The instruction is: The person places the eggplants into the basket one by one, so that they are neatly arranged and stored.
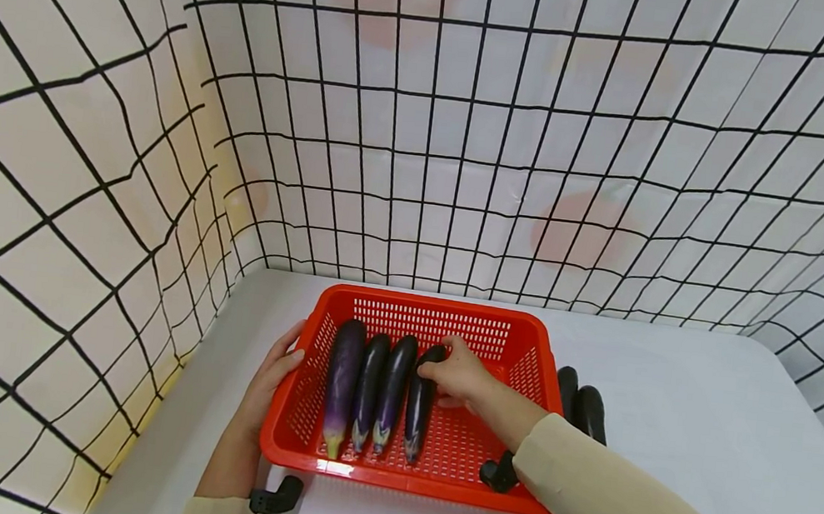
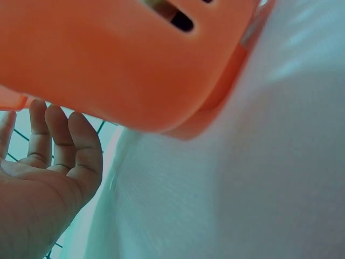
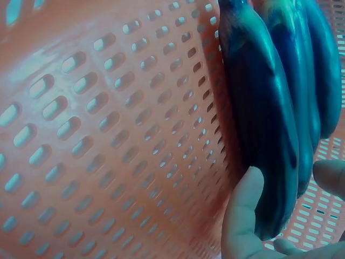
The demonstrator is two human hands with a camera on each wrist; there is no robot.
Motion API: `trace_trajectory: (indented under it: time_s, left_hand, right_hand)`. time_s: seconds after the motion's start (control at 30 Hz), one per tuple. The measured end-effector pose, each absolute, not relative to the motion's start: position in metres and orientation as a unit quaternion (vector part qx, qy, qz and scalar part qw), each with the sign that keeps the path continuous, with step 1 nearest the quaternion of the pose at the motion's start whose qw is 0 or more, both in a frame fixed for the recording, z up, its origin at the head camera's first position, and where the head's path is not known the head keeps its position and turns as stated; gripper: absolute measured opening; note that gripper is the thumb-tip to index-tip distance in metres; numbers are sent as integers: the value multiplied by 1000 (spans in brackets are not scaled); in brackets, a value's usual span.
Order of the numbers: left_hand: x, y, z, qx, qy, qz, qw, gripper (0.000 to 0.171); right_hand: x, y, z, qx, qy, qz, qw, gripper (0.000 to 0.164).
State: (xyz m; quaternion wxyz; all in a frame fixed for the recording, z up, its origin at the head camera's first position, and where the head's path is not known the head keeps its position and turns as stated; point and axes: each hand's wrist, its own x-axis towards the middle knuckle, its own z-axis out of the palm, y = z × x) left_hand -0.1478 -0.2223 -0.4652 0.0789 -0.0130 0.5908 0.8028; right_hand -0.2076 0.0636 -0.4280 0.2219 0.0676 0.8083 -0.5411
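Note:
In the head view, several dark purple eggplants lie side by side in a red plastic basket (image 1: 403, 484). My right hand (image 1: 463, 373) reaches in and holds the rightmost eggplant (image 1: 418, 417) near its far, rounded end. The right wrist view shows a fingertip (image 3: 252, 181) against that eggplant's (image 3: 264, 108) skin and another digit on its other side. At the basket's left side, my left hand (image 1: 274, 377) grips the rim, thumb on top; its fingers come up from outside under the orange-looking rim (image 2: 124, 81) in the left wrist view.
Two more eggplants (image 1: 590, 411) lie on the white table (image 1: 696, 421) right of the basket, partly behind the right forearm. A black wire grid (image 1: 426, 158) stands along the back and sides. Inside the basket, bare slotted floor (image 1: 463, 451) shows right of the eggplants.

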Motion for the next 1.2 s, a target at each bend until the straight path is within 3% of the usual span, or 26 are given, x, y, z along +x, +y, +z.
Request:
trace_trajectory:
  time_s: [0.47, 0.73, 1.2]
  left_hand:
    - [-148, -223, -465, -15, 592, 802, 79, 56]
    - [-148, -223, -465, -6, 589, 804, 83, 56]
    - [-147, -222, -466, -4, 591, 803, 78, 56]
  right_hand:
    - [-208, 62, -427, 58, 796, -556, 233, 77]
    - [-209, 65, -424, 52, 820, -531, 209, 79]
    - [-209, 83, -397, 46, 805, -558, 195, 74]
